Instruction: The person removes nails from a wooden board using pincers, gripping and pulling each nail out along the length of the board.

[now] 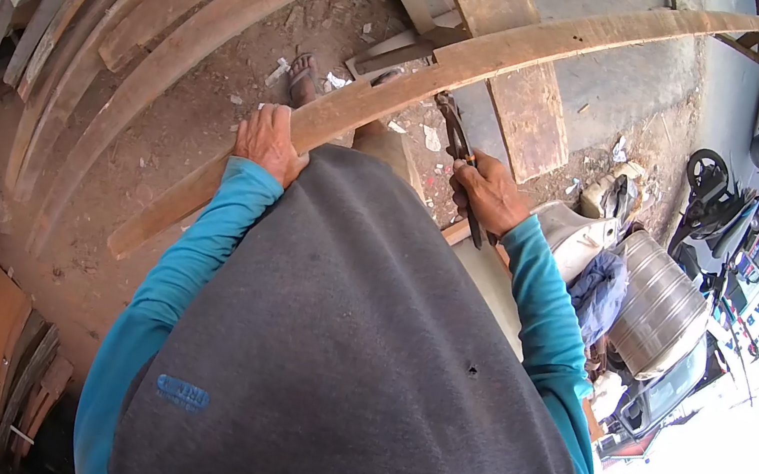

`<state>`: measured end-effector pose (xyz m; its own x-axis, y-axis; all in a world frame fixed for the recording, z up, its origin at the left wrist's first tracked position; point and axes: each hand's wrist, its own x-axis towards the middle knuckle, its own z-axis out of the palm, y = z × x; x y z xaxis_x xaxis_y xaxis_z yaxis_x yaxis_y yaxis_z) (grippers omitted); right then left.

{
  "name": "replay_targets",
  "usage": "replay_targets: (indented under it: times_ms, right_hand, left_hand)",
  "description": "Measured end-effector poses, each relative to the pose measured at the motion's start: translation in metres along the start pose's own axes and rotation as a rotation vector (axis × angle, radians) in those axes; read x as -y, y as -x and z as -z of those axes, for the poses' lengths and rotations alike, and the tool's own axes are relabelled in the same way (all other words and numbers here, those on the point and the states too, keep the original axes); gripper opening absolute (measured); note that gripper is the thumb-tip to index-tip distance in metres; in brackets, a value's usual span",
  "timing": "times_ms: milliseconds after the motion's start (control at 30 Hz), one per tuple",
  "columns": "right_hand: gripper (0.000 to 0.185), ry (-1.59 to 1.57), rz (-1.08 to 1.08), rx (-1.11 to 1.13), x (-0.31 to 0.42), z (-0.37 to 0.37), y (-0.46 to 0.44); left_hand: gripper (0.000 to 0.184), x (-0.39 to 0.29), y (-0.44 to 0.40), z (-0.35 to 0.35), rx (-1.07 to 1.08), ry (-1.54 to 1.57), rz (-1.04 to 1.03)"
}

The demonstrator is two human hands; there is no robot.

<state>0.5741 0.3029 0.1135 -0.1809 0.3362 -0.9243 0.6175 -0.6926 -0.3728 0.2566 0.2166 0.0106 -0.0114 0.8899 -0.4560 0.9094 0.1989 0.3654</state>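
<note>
A long, narrow wooden plank [535,46] runs diagonally across in front of my body, from low on the left to far up on the right. My left hand [269,144] is closed over the plank near its lower part, thumb toward my body. Dark metal pincers [456,129] are in my right hand [494,193], its fingers wrapped round their handles. The pincers' jaws touch or nearly touch the plank's near edge; whether they grip a nail there is too small to tell.
Several curved wooden boards [224,22] lean at the upper left. A wooden board [527,111] lies under the plank's far side. To the right are a ribbed metal drum [657,306], a blue cloth [602,287] and a parked motorcycle [721,201]. Scraps litter the dirt ground [210,106].
</note>
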Motion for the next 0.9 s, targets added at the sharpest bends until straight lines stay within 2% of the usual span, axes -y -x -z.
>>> replay_targets:
  times_ms: [167,267,300,467,533,567,600,667,733,800,867,900]
  right_hand:
    - [0.029,-0.115,0.014,-0.15,-0.006,-0.032,0.003]
    - [0.027,-0.193,0.083,-0.208,-0.034,-0.035,-0.003]
    - [0.027,-0.103,0.102,-0.271,-0.027,-0.031,0.005]
    - [0.017,-0.338,0.262,-0.61,-0.017,-0.026,0.025]
    - [0.029,-0.126,0.247,-0.744,-0.023,-0.042,0.015]
    - [0.052,0.056,0.289,-0.753,-0.014,-0.056,0.016]
    - [0.07,0.227,0.291,-0.632,-0.02,-0.063,0.012]
    - [0.07,0.4,0.241,-0.315,-0.026,-0.06,0.02]
    - [0.072,0.291,0.347,-0.524,-0.027,-0.058,0.021]
    - [0.072,-0.018,0.282,-0.715,-0.021,-0.041,0.025]
    - [0.069,-0.226,0.271,-0.917,-0.017,-0.031,0.025]
    - [0.069,-0.258,0.263,-0.943,-0.011,-0.038,0.025]
  left_hand:
    - [0.059,-0.001,-0.002,0.001,0.023,0.006,0.012]
    - [0.061,0.002,-0.003,0.001,0.042,-0.008,0.011]
    - [0.06,0.002,-0.004,0.0,0.044,-0.006,0.006]
    - [0.058,0.002,-0.002,-0.001,0.034,0.014,0.002]
    - [0.058,0.002,-0.003,-0.001,0.028,0.02,-0.003]
    - [0.058,0.0,-0.002,0.0,0.037,0.014,0.004]
    - [0.059,0.0,-0.003,0.001,0.04,0.006,0.01]
    - [0.059,0.002,-0.003,0.002,0.053,0.0,0.008]
    - [0.059,0.002,-0.01,0.003,0.06,-0.003,0.023]
    - [0.06,0.003,-0.005,0.004,0.073,0.003,0.008]
    - [0.06,0.003,-0.003,0.004,0.075,0.004,0.012]
    - [0.06,0.001,-0.004,0.004,0.07,0.011,0.018]
